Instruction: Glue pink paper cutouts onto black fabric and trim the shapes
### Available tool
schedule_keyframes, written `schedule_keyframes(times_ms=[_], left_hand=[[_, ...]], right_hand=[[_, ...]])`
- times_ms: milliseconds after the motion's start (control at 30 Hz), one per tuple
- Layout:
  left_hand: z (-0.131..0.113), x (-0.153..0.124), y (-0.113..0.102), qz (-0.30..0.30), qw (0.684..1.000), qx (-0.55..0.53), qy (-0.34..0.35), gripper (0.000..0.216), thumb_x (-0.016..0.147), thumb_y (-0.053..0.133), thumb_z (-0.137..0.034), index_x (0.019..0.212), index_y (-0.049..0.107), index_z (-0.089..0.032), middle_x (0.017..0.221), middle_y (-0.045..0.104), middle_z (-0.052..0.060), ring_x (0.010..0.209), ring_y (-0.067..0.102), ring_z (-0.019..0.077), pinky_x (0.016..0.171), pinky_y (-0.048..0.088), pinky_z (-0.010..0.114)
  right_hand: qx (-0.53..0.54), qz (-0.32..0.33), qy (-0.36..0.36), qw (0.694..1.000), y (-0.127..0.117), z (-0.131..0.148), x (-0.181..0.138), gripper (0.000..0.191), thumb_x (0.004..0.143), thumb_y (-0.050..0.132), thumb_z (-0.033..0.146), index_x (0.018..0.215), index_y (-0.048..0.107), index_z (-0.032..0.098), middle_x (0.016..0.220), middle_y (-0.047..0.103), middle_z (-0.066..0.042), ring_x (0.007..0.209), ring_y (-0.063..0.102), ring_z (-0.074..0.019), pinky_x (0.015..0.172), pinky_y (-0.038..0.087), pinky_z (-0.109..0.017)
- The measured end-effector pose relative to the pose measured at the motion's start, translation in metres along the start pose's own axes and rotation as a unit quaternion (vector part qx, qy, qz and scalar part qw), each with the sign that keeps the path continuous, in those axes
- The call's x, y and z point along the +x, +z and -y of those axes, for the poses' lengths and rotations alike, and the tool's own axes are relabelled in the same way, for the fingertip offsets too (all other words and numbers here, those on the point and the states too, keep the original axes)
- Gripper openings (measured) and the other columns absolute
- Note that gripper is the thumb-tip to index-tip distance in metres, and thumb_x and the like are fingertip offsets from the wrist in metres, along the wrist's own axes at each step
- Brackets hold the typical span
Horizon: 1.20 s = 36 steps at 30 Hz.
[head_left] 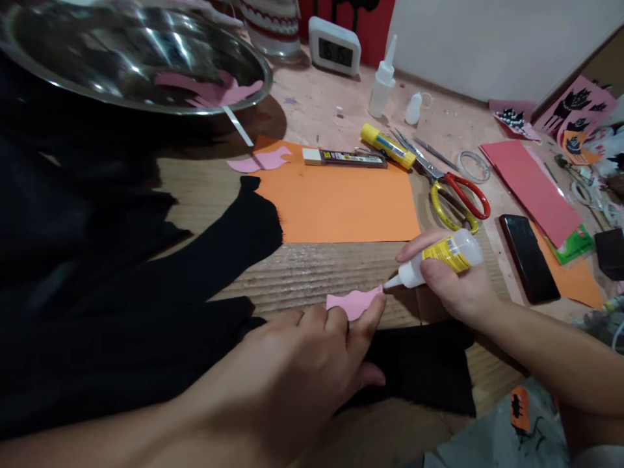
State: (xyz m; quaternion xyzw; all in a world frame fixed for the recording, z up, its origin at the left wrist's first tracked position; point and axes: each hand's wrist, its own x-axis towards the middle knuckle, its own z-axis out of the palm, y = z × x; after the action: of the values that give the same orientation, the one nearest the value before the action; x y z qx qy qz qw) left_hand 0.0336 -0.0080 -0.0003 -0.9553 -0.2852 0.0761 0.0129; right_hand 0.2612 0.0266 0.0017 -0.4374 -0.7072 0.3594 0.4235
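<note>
My right hand is wrapped round a translucent glue bottle with a yellow label. The bottle is tilted, its narrow nozzle at the right end of a small pink wavy-edged cut-out. This cut-out lies flat on the wooden board. My left hand rests over its lower edge, the index fingertip pressing near the nozzle and the thumb spread apart below. Under and beside my left hand lies black cloth. Whether glue is coming out is too small to tell.
An orange sheet holds a pencil-lead case and part of a glue stick. Scissors and a phone lie right. A metal bowl with pink pieces stands back left. Further back are a clock and a nozzle bottle.
</note>
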Motion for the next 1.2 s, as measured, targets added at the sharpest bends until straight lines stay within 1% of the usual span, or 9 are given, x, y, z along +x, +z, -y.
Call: schedule_keyframes(times_ms=[133,267,433,600,767,867,1067,1200], left_hand=[[-0.0003,-0.0043,0.0053,-0.061,0.998,0.005,0.026,0.068,0.102,0.062,-0.050,0.154,0.052,-0.006,0.098,0.081,0.020,0.072,0.076,0.0283,0.055,0.056,0.033],[0.0000,-0.0056,0.0084,-0.082,0.996,-0.017,0.029,0.064,0.105,0.057,-0.048,0.153,0.052,-0.006,0.099,0.080,0.021,0.077,0.077,0.0289,0.058,0.055,0.033],[0.0006,-0.0031,0.0085,-0.088,0.995,-0.042,0.032,0.059,0.105,0.059,-0.042,0.154,0.053,-0.009,0.098,0.080,0.021,0.078,0.077,0.0302,0.057,0.054,0.034],[0.0011,-0.0042,0.0080,-0.095,0.994,-0.037,0.034,0.061,0.103,0.062,-0.044,0.151,0.056,-0.008,0.101,0.080,0.022,0.080,0.077,0.0301,0.056,0.054,0.034],[0.0010,-0.0047,0.0049,-0.096,0.994,-0.029,0.031,0.059,0.102,0.063,-0.047,0.149,0.060,-0.010,0.089,0.079,0.016,0.071,0.073,0.0270,0.055,0.053,0.033],[0.0009,-0.0030,0.0043,-0.098,0.994,-0.025,0.030,0.060,0.102,0.063,-0.047,0.149,0.060,-0.010,0.085,0.078,0.015,0.068,0.072,0.0265,0.053,0.051,0.033],[0.0010,-0.0036,0.0062,-0.102,0.994,-0.023,0.029,0.061,0.102,0.063,-0.048,0.149,0.059,-0.010,0.088,0.079,0.016,0.069,0.072,0.0264,0.053,0.050,0.032],[0.0008,-0.0051,0.0065,-0.092,0.995,-0.040,0.027,0.059,0.103,0.062,-0.045,0.150,0.058,-0.010,0.088,0.079,0.016,0.071,0.072,0.0266,0.055,0.049,0.033]], right_hand=[[0.029,0.001,0.032,0.999,0.0056,-0.0010,0.0016,0.040,0.098,0.067,0.058,0.087,0.073,0.020,0.080,0.075,-0.003,0.070,0.071,-0.0138,0.065,0.060,-0.023],[0.042,0.018,0.056,0.997,0.0045,-0.0006,0.0014,0.038,0.097,0.070,0.055,0.089,0.074,0.019,0.081,0.075,-0.003,0.072,0.071,-0.0136,0.066,0.059,-0.022],[0.028,0.017,0.073,0.997,0.0024,-0.0003,0.0014,0.039,0.095,0.071,0.058,0.089,0.074,0.019,0.080,0.074,-0.003,0.069,0.070,-0.0142,0.063,0.059,-0.023],[0.025,0.019,0.084,0.996,0.0019,0.0003,0.0018,0.041,0.095,0.072,0.059,0.089,0.074,0.019,0.081,0.074,-0.003,0.070,0.071,-0.0148,0.063,0.059,-0.023],[0.043,0.016,0.091,0.995,0.0025,0.0003,0.0017,0.039,0.094,0.073,0.057,0.090,0.074,0.019,0.079,0.073,-0.002,0.068,0.069,-0.0139,0.062,0.059,-0.022],[0.040,0.017,0.092,0.995,0.0027,-0.0002,0.0011,0.040,0.094,0.073,0.058,0.090,0.073,0.019,0.078,0.073,-0.002,0.067,0.069,-0.0146,0.062,0.059,-0.023],[0.035,0.018,0.096,0.995,0.0025,-0.0016,0.0009,0.041,0.094,0.072,0.060,0.090,0.073,0.019,0.079,0.074,-0.003,0.068,0.070,-0.0147,0.061,0.059,-0.023],[0.032,0.019,0.081,0.996,0.0021,-0.0018,0.0019,0.040,0.094,0.073,0.058,0.089,0.073,0.019,0.079,0.074,-0.003,0.068,0.069,-0.0137,0.062,0.058,-0.022]])
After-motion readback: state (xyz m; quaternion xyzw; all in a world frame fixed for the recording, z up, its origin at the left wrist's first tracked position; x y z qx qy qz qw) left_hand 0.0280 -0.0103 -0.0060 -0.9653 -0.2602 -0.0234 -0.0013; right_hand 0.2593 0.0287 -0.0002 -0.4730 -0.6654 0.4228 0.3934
